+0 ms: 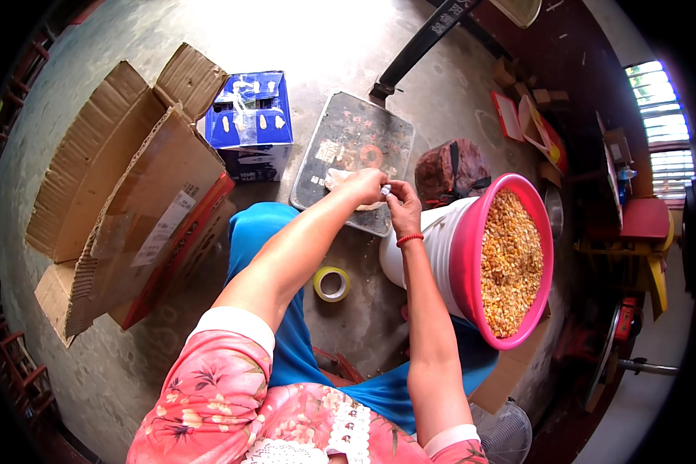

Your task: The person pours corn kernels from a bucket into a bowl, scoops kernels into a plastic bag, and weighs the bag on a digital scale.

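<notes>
My left hand (363,188) and my right hand (404,207) meet above the platform of a floor scale (329,147). Pinched between their fingertips is a small whitish twist, which looks like the gathered neck of a plastic bag (336,177). Pale parts of the bag show under my left hand; the rest is hidden by my hands, and its contents cannot be made out. A red bead bracelet circles my right wrist. Beside my right forearm, a pink basin (550,267) full of yellow corn kernels (510,263) rests on a white bucket (433,240).
A roll of tape (332,284) lies on the floor between my knees. Left stand a large open cardboard box (155,201) and a blue box (249,131). The scale's dark post (417,50) rises beyond the platform. A dark reddish bag (452,168) sits behind the bucket.
</notes>
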{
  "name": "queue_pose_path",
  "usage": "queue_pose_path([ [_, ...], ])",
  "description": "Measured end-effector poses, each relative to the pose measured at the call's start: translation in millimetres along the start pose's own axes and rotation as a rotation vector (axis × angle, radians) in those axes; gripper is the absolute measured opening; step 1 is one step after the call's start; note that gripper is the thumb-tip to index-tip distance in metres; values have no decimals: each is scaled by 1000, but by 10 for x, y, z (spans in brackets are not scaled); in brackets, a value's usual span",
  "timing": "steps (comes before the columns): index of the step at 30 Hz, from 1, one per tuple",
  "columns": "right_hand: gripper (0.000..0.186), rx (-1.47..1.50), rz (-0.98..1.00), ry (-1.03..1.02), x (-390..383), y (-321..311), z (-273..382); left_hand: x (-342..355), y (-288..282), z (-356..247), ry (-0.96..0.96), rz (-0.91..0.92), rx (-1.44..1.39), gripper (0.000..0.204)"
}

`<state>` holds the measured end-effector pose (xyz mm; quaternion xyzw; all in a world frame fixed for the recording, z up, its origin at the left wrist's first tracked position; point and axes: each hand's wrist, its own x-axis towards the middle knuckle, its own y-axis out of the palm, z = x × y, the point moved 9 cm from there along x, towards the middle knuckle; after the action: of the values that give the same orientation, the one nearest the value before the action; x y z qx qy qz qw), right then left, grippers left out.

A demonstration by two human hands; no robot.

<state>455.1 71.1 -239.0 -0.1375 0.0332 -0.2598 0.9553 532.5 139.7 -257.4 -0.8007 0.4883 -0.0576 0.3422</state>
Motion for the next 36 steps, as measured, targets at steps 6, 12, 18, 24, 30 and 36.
queue_pose_path([
  [6, 29, -207, -33, -89, -259, -65, 340, 18, 66, 27, 16, -5, -81, 21],
  [12, 18, -407, 271, 16, -861, -203, 122, -25, -50, -47, -87, 87, -225, 23],
  [18, 11, -658, 573, -39, -2085, -386, -174, -9, -264, -107, 47, -274, -167, 17],
  [24, 23, -799, 899, 227, -2845, -289, -522, -113, -384, -236, 67, -407, -260, 14],
  [30, 24, -699, 631, 88, -2499, -305, -232, -166, -280, -34, 94, -345, -221, 12],
  [36, 25, -833, 588, 129, -2388, -485, -392, -593, -732, -546, 301, -427, -336, 11],
])
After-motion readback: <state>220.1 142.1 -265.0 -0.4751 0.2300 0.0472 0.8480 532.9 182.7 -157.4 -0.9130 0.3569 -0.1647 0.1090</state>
